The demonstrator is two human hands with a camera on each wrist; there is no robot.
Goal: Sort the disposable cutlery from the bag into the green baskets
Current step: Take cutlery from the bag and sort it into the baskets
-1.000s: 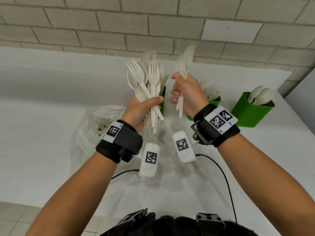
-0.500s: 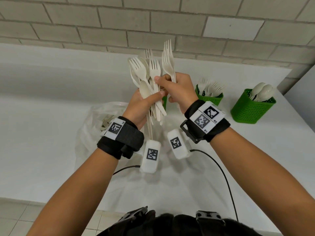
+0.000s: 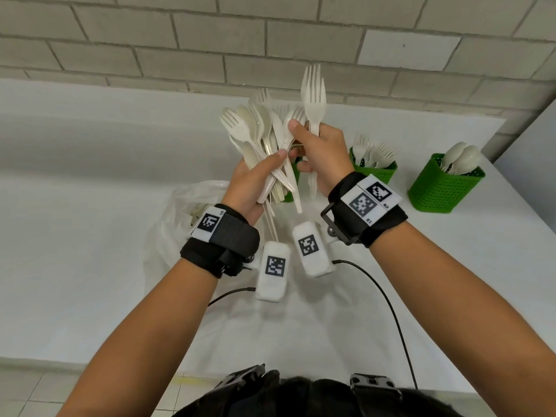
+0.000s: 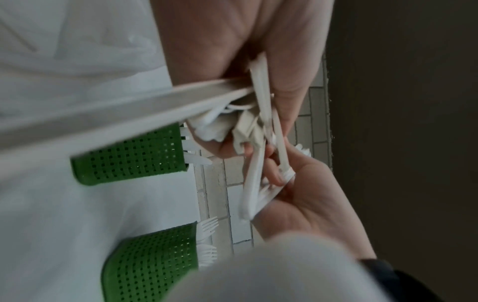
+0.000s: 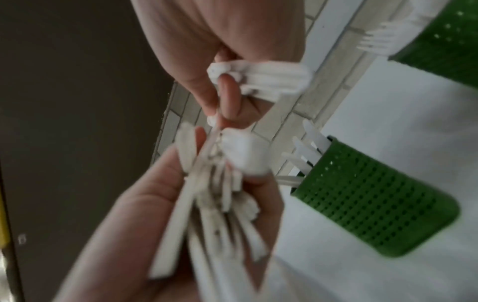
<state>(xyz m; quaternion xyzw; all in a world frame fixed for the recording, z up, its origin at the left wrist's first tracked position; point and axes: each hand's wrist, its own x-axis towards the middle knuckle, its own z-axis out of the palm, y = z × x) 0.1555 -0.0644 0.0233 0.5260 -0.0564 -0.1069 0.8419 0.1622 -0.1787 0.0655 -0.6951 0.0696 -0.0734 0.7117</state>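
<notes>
My left hand (image 3: 264, 173) grips a fanned bundle of white plastic forks and spoons (image 3: 255, 136) above the table. My right hand (image 3: 310, 139) holds a fork (image 3: 313, 94) upright in its fist, and its thumb and finger pinch another fork (image 3: 296, 115) still in the bundle. In the left wrist view the bundle's handles (image 4: 232, 122) cross in my palm. The right wrist view shows the held fork handles (image 5: 271, 79) and the bundle (image 5: 214, 194). Three green baskets stand behind: one (image 3: 291, 182) mostly hidden by my hands holds knives (image 5: 308, 151), a fork basket (image 3: 376, 171), a spoon basket (image 3: 445, 188).
A crumpled clear plastic bag (image 3: 177, 215) with more cutlery lies on the white table (image 3: 90, 236) under my left wrist. A brick wall (image 3: 180, 40) backs the table. The table's front edge runs just before my body.
My right hand, a second ago holding cutlery apart from the bundle, has moved left against it and now pinches a fork in the bundle.
</notes>
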